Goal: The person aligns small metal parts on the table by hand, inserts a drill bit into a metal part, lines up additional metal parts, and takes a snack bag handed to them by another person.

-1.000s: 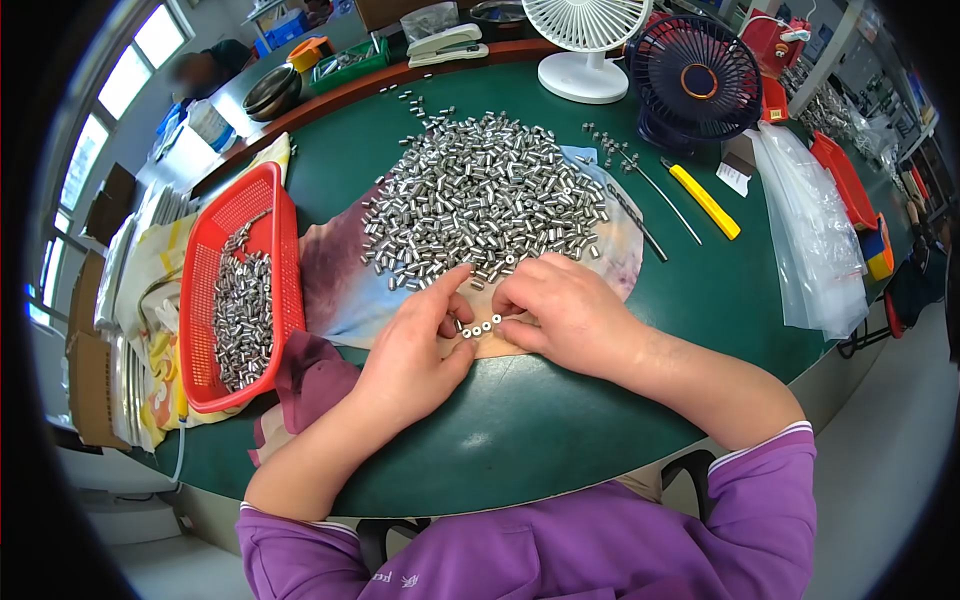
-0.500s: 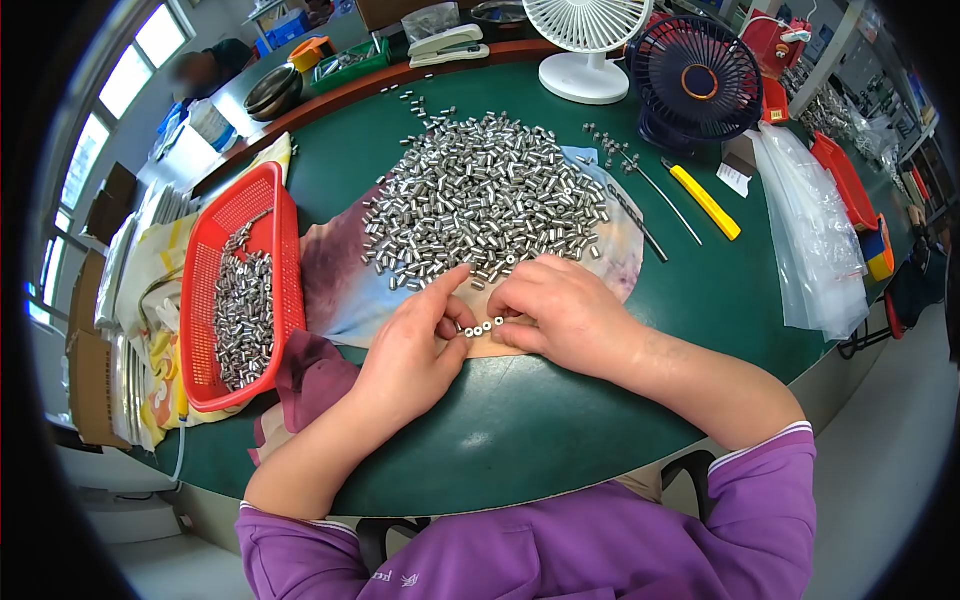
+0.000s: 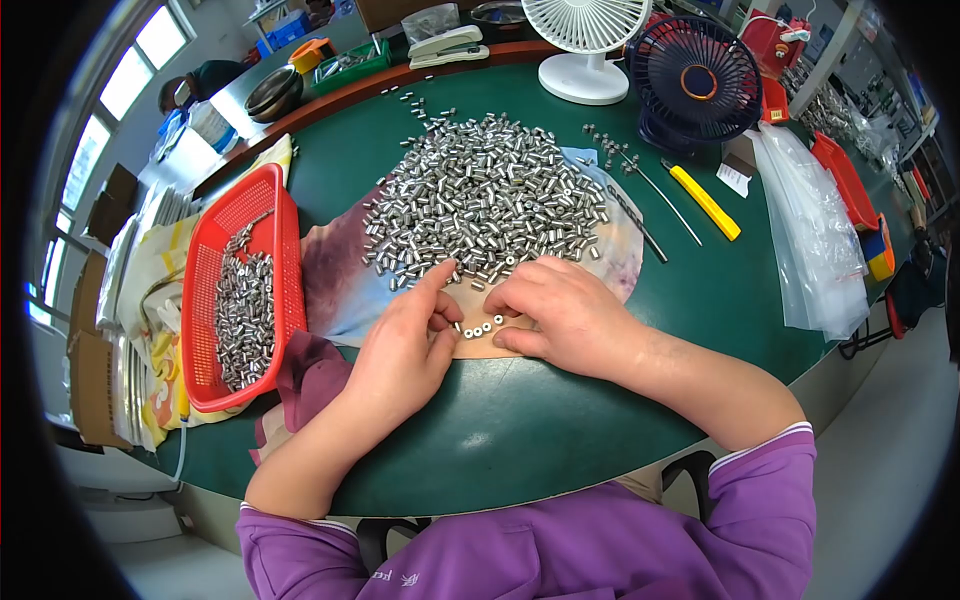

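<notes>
A short row of small metal cylinders (image 3: 477, 331), several with their holed ends facing up toward me, lies on the cloth between my hands. My left hand (image 3: 408, 335) is at the row's left end, index finger stretched out and thumb apart. One cylinder (image 3: 458, 327) is beside its fingertips. My right hand (image 3: 565, 315) is curled at the other end, with a cylinder (image 3: 498, 319) at its fingertips; its grip is partly hidden. Beyond both hands spreads a large pile of shiny metal cylinders (image 3: 480, 195) on a multicoloured cloth (image 3: 335, 255).
A red perforated basket (image 3: 291, 240) with more small metal parts stands at left. On the right are a thin metal rod (image 3: 670, 205), a yellow cutter (image 3: 705, 203) and plastic bags (image 3: 810, 230). Behind stand a white fan (image 3: 585, 77) and a dark fan (image 3: 697, 80).
My left hand has shifted slightly left, away from the row, and its thumb and fingers show more apart. My right hand has barely moved. A person in the background has shifted.
</notes>
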Demonstrator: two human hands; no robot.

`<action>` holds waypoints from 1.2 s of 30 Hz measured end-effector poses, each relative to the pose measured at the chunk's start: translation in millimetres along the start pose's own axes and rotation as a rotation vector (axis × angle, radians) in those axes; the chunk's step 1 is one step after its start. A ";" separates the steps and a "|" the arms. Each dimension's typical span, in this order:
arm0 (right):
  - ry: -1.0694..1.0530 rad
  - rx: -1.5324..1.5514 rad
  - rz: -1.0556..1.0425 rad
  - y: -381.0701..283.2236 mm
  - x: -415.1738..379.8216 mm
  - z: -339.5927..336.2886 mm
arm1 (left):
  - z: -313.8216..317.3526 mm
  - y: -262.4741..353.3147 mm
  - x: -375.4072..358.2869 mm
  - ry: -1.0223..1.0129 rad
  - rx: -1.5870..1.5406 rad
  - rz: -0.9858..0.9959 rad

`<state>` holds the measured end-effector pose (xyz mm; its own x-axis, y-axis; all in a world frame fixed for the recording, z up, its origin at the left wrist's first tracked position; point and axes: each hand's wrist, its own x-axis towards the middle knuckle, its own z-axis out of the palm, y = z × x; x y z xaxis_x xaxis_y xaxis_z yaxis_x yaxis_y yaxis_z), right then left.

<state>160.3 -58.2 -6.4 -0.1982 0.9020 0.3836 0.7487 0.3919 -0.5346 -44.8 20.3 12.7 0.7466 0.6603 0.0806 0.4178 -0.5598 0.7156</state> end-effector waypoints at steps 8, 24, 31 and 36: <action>-0.011 -0.003 0.006 -0.2 0.2 -0.4 | 1.4 2.6 -1.8 -0.012 -0.013 0.031; -0.016 -0.006 0.014 -0.2 0.2 -0.7 | 1.5 2.1 -2.6 -0.026 -0.016 0.008; -0.010 -0.004 -0.004 2.1 -0.2 0.8 | 3.8 0.2 -3.1 -0.011 -0.038 0.026; -0.044 0.036 0.058 0.0 1.6 -3.9 | 1.4 6.8 0.4 -0.001 0.138 0.178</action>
<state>162.5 -57.5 -2.8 -0.1828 0.9302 0.3183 0.7367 0.3440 -0.5822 -41.0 16.1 16.6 0.8151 0.5449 0.1965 0.3465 -0.7305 0.5884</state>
